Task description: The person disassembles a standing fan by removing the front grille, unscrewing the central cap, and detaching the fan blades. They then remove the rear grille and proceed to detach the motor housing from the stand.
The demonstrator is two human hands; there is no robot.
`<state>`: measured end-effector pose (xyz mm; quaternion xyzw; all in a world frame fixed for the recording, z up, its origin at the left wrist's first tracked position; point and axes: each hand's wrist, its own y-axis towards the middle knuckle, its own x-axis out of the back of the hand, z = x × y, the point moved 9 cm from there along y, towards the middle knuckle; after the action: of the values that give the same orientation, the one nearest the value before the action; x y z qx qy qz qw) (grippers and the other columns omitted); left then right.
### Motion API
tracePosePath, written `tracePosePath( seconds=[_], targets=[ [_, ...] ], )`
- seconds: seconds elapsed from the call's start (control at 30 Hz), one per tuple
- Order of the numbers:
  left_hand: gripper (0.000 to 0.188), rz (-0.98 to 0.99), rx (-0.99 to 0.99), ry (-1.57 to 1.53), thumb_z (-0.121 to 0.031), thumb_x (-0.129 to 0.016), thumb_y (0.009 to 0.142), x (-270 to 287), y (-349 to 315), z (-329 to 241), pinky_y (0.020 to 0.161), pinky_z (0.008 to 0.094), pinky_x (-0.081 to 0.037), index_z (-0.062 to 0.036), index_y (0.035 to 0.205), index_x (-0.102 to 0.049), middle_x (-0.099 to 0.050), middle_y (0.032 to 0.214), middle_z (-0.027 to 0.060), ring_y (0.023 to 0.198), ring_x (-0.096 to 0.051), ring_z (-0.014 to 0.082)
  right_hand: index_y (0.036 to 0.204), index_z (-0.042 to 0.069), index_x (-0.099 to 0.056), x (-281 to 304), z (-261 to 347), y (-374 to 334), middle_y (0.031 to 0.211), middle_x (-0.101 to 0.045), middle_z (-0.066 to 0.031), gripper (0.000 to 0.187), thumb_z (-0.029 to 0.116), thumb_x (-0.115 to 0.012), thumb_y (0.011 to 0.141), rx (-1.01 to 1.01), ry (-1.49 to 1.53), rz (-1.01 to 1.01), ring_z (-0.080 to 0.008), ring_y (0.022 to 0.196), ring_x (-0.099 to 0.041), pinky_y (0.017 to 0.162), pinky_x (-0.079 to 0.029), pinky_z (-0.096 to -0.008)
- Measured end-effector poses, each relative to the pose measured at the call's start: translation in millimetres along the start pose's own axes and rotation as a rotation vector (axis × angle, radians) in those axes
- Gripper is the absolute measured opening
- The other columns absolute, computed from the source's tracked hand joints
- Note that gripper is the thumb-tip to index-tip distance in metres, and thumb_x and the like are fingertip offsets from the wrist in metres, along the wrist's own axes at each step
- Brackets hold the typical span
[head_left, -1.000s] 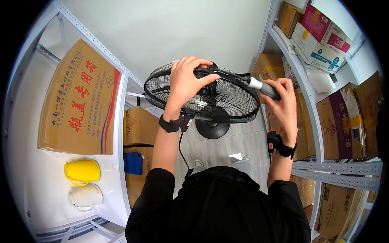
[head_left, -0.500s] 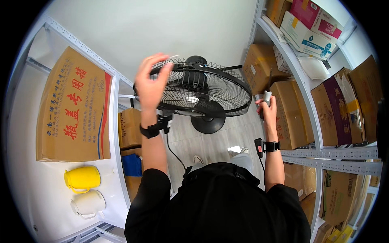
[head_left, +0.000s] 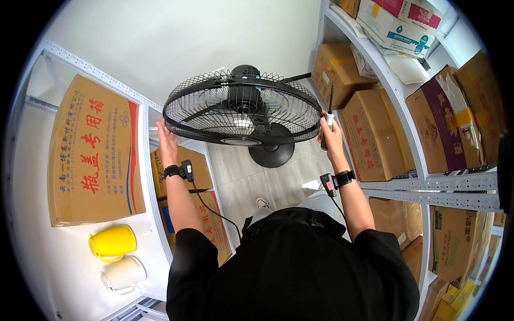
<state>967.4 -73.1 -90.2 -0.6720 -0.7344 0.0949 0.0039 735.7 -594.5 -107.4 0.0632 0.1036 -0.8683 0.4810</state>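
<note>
Black wire-cage fan; round base, tilted.

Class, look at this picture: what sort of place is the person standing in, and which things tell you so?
Probably a storeroom: metal shelving on both sides, stacked cardboard boxes, and jugs kept on a shelf.

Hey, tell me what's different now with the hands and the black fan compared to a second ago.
The left hand left the top of the fan's grille and now rests at its left rim. The right hand moved in to the right rim, its fingers closed on a slim tool. The fan now sits level between both hands. The cardboard boxes and the yellow jug stayed put.
</note>
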Motion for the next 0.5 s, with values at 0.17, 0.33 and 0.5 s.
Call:
tracePosePath(
  seconds=[0.17,0.33,0.5],
  targets=[
    [0.069,0.038,0.02,-0.202,-0.064,-0.037,0.093,-28,6,16,0.108,0.0607,-0.017,-0.0174,0.144,-0.037,-0.037,0.147,0.0065,0.135,-0.03,0.0276,0.122,0.004,-0.057,1,-2,-7,0.076,-0.054,0.0011,0.038,0.028,-0.063,0.093,0.076,0.023,-0.074,-0.0058,0.052,-0.049,0.045,-0.04,-0.0219],
    [0.062,0.064,0.023,-0.221,-0.06,-0.037,0.095,-29,4,17,0.105,0.0561,-0.026,-0.0173,0.139,-0.042,-0.043,0.14,0.0047,0.13,-0.036,0.0249,0.114,0.003,-0.055,6,-8,-18,0.087,-0.057,-0.0012,0.033,0.025,-0.065,0.091,0.122,0.128,-0.123,-0.0057,0.057,-0.051,0.046,-0.042,-0.0223],
    [0.059,0.073,0.034,-0.217,-0.056,-0.039,0.096,-18,2,21,0.104,0.0518,-0.031,-0.017,0.139,-0.043,-0.045,0.139,0.0051,0.128,-0.039,0.0245,0.113,0.004,-0.054,8,-10,-25,0.089,-0.056,-0.0011,0.031,0.024,-0.065,0.092,0.105,0.124,-0.134,-0.0057,0.059,-0.051,0.047,-0.043,-0.0225]
  ],
)
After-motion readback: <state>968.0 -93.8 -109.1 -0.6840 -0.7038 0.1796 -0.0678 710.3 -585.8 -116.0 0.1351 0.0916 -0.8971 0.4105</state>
